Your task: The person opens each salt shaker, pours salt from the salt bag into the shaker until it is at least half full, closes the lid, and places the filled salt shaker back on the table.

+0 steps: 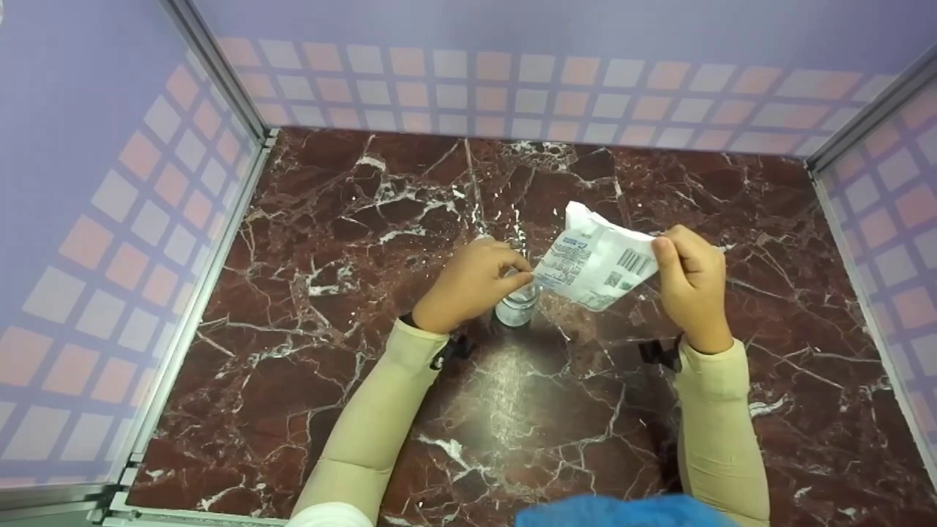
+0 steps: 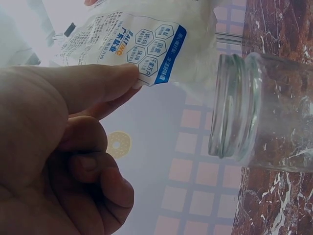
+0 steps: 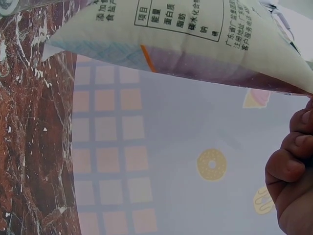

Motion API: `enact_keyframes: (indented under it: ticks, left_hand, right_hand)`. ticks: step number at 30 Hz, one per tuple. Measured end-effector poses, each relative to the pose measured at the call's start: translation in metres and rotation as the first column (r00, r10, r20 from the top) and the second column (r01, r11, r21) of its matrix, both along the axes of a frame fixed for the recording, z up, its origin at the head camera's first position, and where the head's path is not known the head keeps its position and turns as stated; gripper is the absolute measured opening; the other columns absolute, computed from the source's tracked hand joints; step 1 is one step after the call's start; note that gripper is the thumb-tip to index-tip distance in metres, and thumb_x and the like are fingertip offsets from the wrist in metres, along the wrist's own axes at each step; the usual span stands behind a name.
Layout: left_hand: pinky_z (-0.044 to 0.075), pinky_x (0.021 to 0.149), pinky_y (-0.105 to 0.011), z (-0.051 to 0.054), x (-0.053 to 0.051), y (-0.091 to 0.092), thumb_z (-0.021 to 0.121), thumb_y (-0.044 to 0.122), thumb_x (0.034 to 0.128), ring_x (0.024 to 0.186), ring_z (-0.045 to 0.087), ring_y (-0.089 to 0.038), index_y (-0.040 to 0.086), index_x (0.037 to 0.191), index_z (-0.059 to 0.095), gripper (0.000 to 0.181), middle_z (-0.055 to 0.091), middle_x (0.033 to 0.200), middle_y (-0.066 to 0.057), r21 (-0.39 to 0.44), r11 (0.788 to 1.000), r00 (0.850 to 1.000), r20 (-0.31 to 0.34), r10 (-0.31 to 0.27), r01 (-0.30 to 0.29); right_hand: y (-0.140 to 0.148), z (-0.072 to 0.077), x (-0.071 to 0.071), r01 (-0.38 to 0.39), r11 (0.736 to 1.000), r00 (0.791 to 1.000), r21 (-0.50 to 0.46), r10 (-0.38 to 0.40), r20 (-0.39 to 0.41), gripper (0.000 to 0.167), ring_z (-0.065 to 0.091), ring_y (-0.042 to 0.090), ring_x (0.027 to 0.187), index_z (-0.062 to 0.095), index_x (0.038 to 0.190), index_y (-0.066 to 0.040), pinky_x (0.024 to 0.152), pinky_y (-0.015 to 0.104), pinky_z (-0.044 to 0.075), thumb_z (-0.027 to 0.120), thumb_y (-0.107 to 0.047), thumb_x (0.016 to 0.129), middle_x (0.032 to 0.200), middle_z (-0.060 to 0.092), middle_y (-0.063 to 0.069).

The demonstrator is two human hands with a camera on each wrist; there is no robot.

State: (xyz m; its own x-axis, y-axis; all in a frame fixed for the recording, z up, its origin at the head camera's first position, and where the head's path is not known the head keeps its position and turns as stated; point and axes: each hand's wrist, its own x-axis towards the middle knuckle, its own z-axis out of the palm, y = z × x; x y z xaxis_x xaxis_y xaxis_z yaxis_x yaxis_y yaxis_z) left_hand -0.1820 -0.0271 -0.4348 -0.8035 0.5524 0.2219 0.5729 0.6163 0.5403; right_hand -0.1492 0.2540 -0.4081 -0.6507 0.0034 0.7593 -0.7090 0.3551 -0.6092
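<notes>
A white plastic bag of salt (image 1: 596, 263) with blue print and a barcode hangs tilted between both hands, its lower left corner near a clear glass jar (image 1: 514, 311). My left hand (image 1: 476, 282) pinches that corner between thumb and forefinger, the other fingers curled, as the left wrist view shows. My right hand (image 1: 692, 282) grips the opposite upper corner, raised to the right. The jar stands upright on the table, its threaded mouth lidless (image 2: 232, 105) in the left wrist view. In the head view the left hand partly hides the jar's mouth. The bag (image 3: 171, 39) bulges in the right wrist view.
The dark red marbled table (image 1: 351, 380) has white veins and specks. Purple panels with pink and white squares (image 1: 512, 88) wall it at the back and both sides, joined by metal posts (image 1: 219, 73). Blue cloth (image 1: 622, 512) shows at the near edge.
</notes>
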Motion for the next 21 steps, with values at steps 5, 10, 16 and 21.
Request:
enact_keyframes:
  ticks: [5, 10, 16, 21]
  left_hand:
    - [0.046, 0.075, -0.031, 0.0, -0.0001, -0.0002, 0.07, 0.036, 0.0987, 0.078, 0.054, -0.014, 0.017, 0.101, 0.081, 0.022, 0.069, 0.084, 0.006, -0.014, 1.0, 1.0, 0.001, 0.004, -0.004]
    - [0.046, 0.075, -0.031, 0.0014, 0.0003, -0.0003, 0.07, 0.037, 0.0986, 0.079, 0.054, -0.014, 0.018, 0.102, 0.081, 0.022, 0.069, 0.084, 0.006, -0.026, 1.0, 1.0, 0.004, 0.01, -0.01]
    - [0.046, 0.073, -0.031, 0.0014, 0.0006, -0.0002, 0.071, 0.037, 0.0983, 0.078, 0.054, -0.014, 0.018, 0.101, 0.081, 0.022, 0.068, 0.081, 0.006, -0.019, 1.0, 1.0, 0.002, 0.015, -0.015]
    - [0.047, 0.074, -0.031, 0.0013, 0.0002, -0.0001, 0.071, 0.037, 0.098, 0.078, 0.056, -0.015, 0.017, 0.1, 0.081, 0.022, 0.069, 0.082, 0.005, -0.013, 1.0, 1.0, -0.003, 0.017, -0.017]
  right_hand:
    - [0.0011, -0.0029, -0.0013, 0.001, 1.0, 1.0, -0.003, -0.001, 0.004, 0.051, 0.034, 0.003, 0.059, 0.048, 0.065, 0.007, 0.057, 0.018, 0.024, 0.059, -0.021, 0.106, 0.06, 0.038, 0.012]
    - [0.0037, -0.0064, -0.0033, -0.002, 1.0, 1.0, -0.009, 0.002, 0.005, 0.052, 0.035, 0.003, 0.059, 0.049, 0.065, 0.007, 0.057, 0.018, 0.025, 0.06, -0.024, 0.106, 0.06, 0.039, 0.012]
    - [0.0036, -0.0061, -0.0033, -0.008, 1.0, 1.0, -0.008, 0.008, 0.0, 0.05, 0.035, 0.003, 0.058, 0.05, 0.065, 0.007, 0.056, 0.018, 0.024, 0.059, -0.02, 0.106, 0.059, 0.04, 0.012]
    - [0.002, -0.0035, -0.0022, -0.014, 1.0, 1.0, -0.011, 0.014, -0.01, 0.051, 0.033, 0.004, 0.057, 0.049, 0.064, 0.006, 0.056, 0.019, 0.023, 0.059, -0.021, 0.106, 0.059, 0.038, 0.011]
